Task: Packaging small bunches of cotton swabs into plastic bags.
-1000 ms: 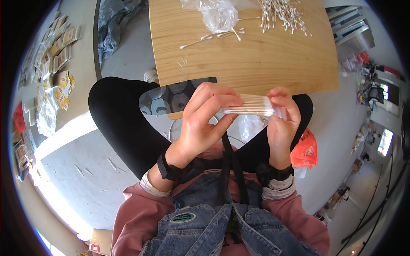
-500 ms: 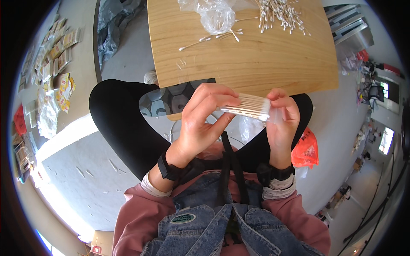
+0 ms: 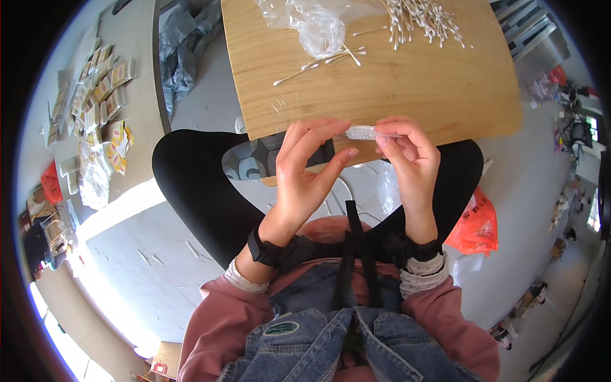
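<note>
A small clear plastic pack of cotton swabs (image 3: pixel 361 132) is end-up in front of me, its white tips facing the view. My right hand (image 3: pixel 412 153) pinches its right end and a bit of the clear film between thumb and fingers. At the pack's left end is my left hand (image 3: pixel 304 162), thumb and fingers spread apart. Its fingertips come close to the pack; whether they touch it I cannot tell. Beyond both hands, loose cotton swabs (image 3: pixel 420 22) lie piled on the wooden table (image 3: pixel 382 89), with several strays beside a crumpled clear bag (image 3: pixel 318 35).
To the left, a grey surface holds many small swab packs (image 3: pixel 102 89) and yellow wrappers (image 3: pixel 118 145). A red plastic bag (image 3: pixel 476 226) sits on the floor by my right knee. Grey plastic sheeting (image 3: pixel 181 51) lies left of the table.
The pack has turned from showing its long sticks to showing its tips on end. My left hand has let go and spread its fingers, while my right hand keeps hold. The view has shifted slightly.
</note>
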Tool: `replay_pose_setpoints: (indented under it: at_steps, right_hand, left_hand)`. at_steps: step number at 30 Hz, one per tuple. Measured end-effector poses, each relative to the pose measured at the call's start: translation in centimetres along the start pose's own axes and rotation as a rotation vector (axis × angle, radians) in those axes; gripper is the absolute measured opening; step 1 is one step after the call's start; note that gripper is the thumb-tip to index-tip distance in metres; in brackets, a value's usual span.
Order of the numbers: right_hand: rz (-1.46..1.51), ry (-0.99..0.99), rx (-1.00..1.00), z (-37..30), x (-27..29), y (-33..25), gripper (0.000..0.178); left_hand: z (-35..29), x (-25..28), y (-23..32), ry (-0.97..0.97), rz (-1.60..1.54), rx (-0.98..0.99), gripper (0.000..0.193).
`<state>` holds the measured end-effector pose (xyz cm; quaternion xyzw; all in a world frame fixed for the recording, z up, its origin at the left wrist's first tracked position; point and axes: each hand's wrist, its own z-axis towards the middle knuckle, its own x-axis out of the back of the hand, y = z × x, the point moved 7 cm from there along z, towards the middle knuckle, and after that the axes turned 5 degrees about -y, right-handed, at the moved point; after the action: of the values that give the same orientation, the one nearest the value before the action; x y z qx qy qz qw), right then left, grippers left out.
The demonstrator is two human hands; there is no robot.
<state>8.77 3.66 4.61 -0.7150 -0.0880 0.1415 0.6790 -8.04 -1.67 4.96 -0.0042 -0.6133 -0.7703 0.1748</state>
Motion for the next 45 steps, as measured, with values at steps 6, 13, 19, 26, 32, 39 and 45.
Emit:
replay_pose_setpoints:
  at_steps: [6,13,19,26,32,39,45]
  right_hand:
    - [0.008,-0.05,0.045,0.0,-0.3,0.2,0.008]
    - [0.098,-0.068,-0.077,-0.2,-0.2,1.1,0.009]
    - [0.277,-0.102,-0.155,-0.2,-0.7,2.1,0.013]
    - [0.379,-0.069,-0.163,-0.1,-0.7,2.6,0.012]
    - [0.378,-0.067,-0.187,0.2,-0.8,2.8,0.013]
    - [0.363,-0.079,-0.175,0.2,-0.6,2.7,0.014]
    - [0.301,-0.133,-0.091,0.0,-0.6,2.3,0.015]
  left_hand:
    - [0.1,-0.8,-0.9,-0.052,-0.137,0.063,0.023]
    - [-0.2,-1.3,-1.2,-0.03,-0.317,0.281,0.011]
    - [-0.8,-2.1,-2.2,0.022,-0.688,0.454,0.018]
    - [-1.0,-2.8,-2.8,0.097,-0.759,0.46,0.021]
    - [-0.8,-2.4,-2.9,0.108,-0.582,0.424,0.021]
    - [-1.1,-2.4,-3.1,0.063,-0.847,0.46,0.028]
    - [-0.2,-2.5,-1.7,-0.08,-0.408,0.262,0.027]
